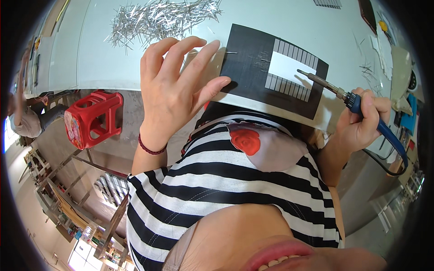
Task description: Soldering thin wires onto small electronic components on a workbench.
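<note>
Right hand: the right hand (364, 119) is fisted round one blue-handled soldering iron (350, 99), its metal tip over the black mat's (248, 67) white centre.
Left hand: the left hand (174, 88) is spread wide, thumb touching the mat's near-left edge.
Beyond the mat: one heap of thin shiny metal pins (162, 18) on the pale table (90, 58).

**Wearer — clothing and adornment**

Top (235, 189): black-and-white horizontal stripes, short-sleeved, forearms bare. Chest patch (266, 145): pale grey-pink fabric bearing a red rose-shaped motif (245, 140). Left wrist — thin dark-red beaded bracelet (151, 150). Hands ungloved; no rings visible.
</note>
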`<action>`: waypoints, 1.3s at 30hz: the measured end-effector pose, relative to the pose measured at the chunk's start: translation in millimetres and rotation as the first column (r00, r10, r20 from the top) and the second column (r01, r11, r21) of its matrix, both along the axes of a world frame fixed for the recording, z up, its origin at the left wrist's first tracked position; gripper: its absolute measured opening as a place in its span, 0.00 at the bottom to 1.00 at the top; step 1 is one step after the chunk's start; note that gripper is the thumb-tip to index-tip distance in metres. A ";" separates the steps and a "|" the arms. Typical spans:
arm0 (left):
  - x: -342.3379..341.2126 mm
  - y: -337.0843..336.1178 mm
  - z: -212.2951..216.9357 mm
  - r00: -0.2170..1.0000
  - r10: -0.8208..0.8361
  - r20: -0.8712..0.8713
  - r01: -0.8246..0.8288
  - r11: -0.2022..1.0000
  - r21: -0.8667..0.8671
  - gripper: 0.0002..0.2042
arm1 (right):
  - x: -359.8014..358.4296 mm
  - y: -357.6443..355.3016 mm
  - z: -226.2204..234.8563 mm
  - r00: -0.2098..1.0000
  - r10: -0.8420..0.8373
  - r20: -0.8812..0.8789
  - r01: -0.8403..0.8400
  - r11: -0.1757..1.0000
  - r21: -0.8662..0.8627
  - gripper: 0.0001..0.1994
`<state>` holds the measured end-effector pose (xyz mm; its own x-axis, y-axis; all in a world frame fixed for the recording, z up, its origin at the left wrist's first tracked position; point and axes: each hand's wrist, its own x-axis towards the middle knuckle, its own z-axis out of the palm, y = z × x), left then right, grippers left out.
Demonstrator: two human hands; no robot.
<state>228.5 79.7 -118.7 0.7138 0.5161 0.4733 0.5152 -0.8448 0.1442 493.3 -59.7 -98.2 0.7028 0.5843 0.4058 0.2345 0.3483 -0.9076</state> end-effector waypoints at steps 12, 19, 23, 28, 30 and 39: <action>33.4 -19.0 2.0 0.989 -0.140 -0.052 0.137 0.989 -0.048 0.25 | 6.8 -3.6 6.1 0.997 0.061 0.041 -0.060 0.998 -0.014 0.09; 35.6 -17.6 -2.6 0.995 -0.098 0.015 0.099 0.994 -0.041 0.26 | 2.5 2.1 8.4 0.994 0.067 0.091 -0.059 0.995 -0.081 0.11; 34.6 -17.5 -1.1 0.996 -0.079 0.034 0.080 0.996 -0.028 0.26 | -0.3 4.4 9.3 0.996 0.068 0.065 -0.062 0.994 -0.086 0.11; 27.3 -16.5 1.6 0.994 -0.102 -0.045 0.100 0.994 -0.043 0.27 | -2.2 8.0 8.4 0.992 0.106 0.062 -0.101 0.992 -0.075 0.11; 25.4 -12.5 -0.4 0.991 -0.124 -0.054 0.121 0.992 -0.041 0.27 | 0.1 8.7 1.7 0.989 0.148 0.025 -0.148 0.989 -0.021 0.10; 30.1 -10.5 -1.2 0.991 -0.133 -0.029 0.131 0.989 -0.065 0.25 | -10.6 21.4 5.7 0.989 0.108 0.104 -0.099 0.991 -0.089 0.11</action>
<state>258.6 69.3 -119.9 0.7925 0.4444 0.4177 0.4054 -0.8955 0.1837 482.8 -38.3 -92.6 0.5918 0.6861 0.4230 0.2993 0.3002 -0.9057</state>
